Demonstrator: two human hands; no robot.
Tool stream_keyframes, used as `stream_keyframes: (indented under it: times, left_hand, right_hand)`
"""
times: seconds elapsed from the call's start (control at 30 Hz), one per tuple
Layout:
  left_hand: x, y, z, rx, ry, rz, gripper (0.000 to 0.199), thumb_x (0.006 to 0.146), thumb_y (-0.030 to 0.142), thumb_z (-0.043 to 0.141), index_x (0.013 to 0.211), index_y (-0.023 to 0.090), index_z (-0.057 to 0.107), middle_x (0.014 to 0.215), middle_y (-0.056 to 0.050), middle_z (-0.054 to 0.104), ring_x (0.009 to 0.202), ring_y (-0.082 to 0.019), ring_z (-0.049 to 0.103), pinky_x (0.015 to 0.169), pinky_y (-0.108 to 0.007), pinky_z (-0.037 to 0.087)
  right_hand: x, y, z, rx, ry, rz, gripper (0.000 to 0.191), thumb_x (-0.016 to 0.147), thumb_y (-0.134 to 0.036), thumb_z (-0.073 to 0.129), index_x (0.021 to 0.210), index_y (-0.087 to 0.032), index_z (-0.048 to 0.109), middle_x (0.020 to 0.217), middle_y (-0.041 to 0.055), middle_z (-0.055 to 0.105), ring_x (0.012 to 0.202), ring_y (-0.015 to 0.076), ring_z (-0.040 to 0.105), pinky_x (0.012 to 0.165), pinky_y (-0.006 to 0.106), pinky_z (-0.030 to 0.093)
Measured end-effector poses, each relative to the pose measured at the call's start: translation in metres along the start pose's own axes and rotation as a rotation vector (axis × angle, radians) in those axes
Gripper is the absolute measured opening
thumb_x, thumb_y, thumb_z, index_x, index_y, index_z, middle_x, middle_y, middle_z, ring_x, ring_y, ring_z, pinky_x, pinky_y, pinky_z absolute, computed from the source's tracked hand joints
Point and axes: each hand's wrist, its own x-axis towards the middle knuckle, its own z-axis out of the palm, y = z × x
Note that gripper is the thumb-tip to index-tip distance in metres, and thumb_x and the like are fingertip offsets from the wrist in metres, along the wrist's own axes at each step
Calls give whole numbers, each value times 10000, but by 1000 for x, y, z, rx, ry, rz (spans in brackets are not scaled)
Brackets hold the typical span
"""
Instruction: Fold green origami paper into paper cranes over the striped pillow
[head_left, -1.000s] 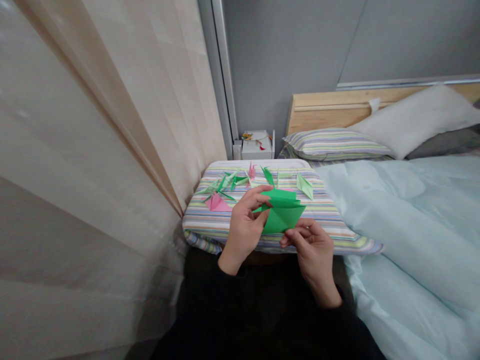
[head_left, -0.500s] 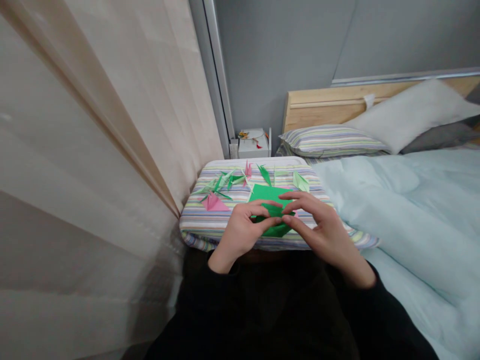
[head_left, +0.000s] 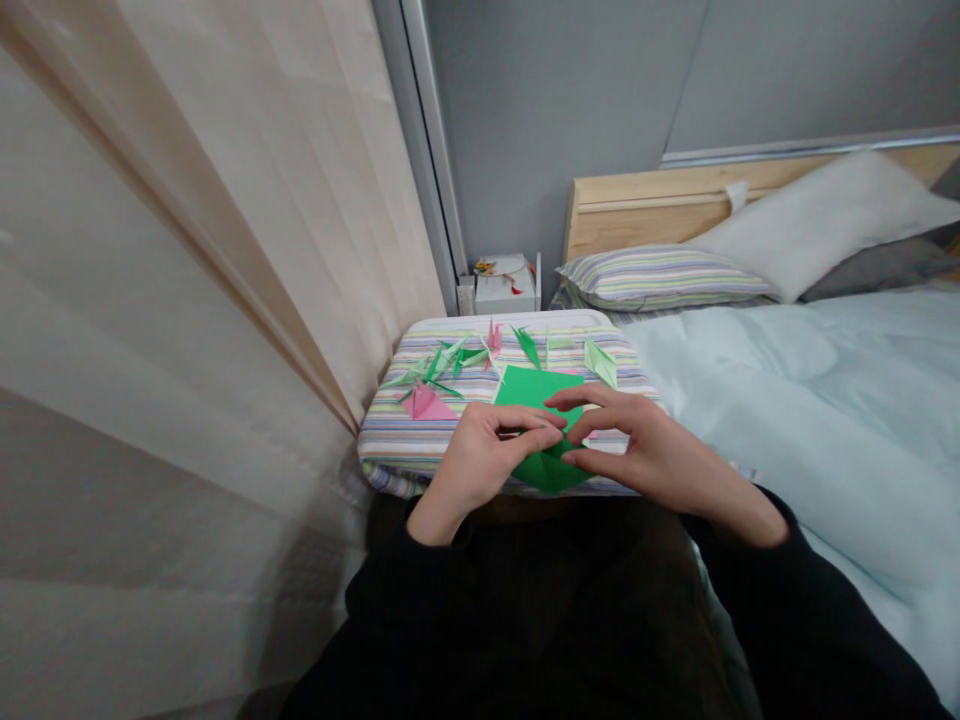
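A sheet of bright green origami paper (head_left: 535, 392) lies folded on the striped cushion (head_left: 397, 452), its lower point showing below my fingers. My left hand (head_left: 484, 465) pinches the sheet's left side between thumb and fingers. From the right, my right hand (head_left: 652, 442) reaches in, with its index finger and thumb on the paper. Parts of the sheet's middle are hidden behind my fingers. Folded paper cranes lie further back on the cushion: a pink one (head_left: 425, 404), green ones (head_left: 442, 365) and a pale green one (head_left: 600, 363).
A pale blue duvet (head_left: 810, 420) spreads to the right, below a striped pillow (head_left: 656, 278), a white pillow (head_left: 825, 220) and a wooden headboard (head_left: 637, 210). A small white box (head_left: 506, 285) stands behind the cushion. A beige curtain (head_left: 202, 300) hangs along the left.
My right hand has swung outward to the right, its forearm lower. More of the green sheet's upper part now shows above my fingers, and my left hand has barely moved.
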Motion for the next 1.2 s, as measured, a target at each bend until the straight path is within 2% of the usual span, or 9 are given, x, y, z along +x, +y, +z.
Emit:
stream_keyframes:
  times: [0.1, 0.3, 0.57, 0.93, 1.07, 1.13, 1.2]
  left_hand:
    - [0, 0, 2, -15, 7, -5, 51, 764, 236, 784, 758, 253, 832, 874, -33, 827, 914, -290, 781, 918, -489, 603]
    - [0, 2, 2, -17, 9, -28, 61, 763, 206, 783, 776, 236, 834, 912, -44, 828, 941, -293, 781, 909, -474, 608]
    - [1, -3, 4, -69, 28, -35, 26, 742, 188, 807, 740, 205, 826, 843, -51, 823, 879, -270, 785, 897, -421, 616]
    - [1, -5, 0, -118, 30, -90, 51, 758, 253, 813, 773, 207, 828, 888, -62, 825, 888, -269, 772, 900, -443, 599]
    - [2, -4, 3, -149, 85, -36, 47, 719, 209, 835, 697, 178, 807, 942, -92, 810, 970, -269, 748, 947, -423, 575]
    - [2, -2, 7, -126, 122, 26, 52, 716, 188, 831, 674, 185, 800, 944, -86, 785, 982, -256, 729, 934, -413, 572]
    - [1, 1, 11, -76, 162, 89, 60, 719, 183, 826, 667, 195, 798, 938, -76, 746, 967, -236, 706, 913, -404, 570]
  right_hand:
    - [1, 2, 5, 31, 11, 16, 142, 845, -239, 750, 706, -245, 778, 1182, 63, 768, 1069, 264, 726, 975, 447, 538]
    - [2, 0, 11, 118, 42, 58, 234, 870, -230, 717, 637, -230, 736, 1129, 49, 784, 1054, 246, 734, 954, 405, 548]
    - [0, -2, 13, 156, 47, 123, 201, 840, -223, 711, 639, -231, 723, 1098, 42, 797, 1016, 249, 745, 929, 391, 558]
    - [0, 0, 13, 146, 44, 119, 208, 836, -209, 730, 630, -224, 718, 1115, 50, 786, 1019, 247, 734, 936, 391, 548]
    - [-1, 3, 17, 100, 53, 98, 168, 835, -190, 735, 670, -221, 746, 1216, 64, 743, 1123, 268, 699, 1015, 431, 507]
    - [0, 4, 20, 84, 66, 85, 113, 821, -161, 737, 742, -227, 783, 1249, 66, 725, 1161, 276, 683, 1046, 445, 491]
    - [1, 5, 23, 75, 44, 80, 151, 809, -111, 723, 841, -230, 810, 1271, 75, 712, 1198, 282, 666, 1068, 453, 480]
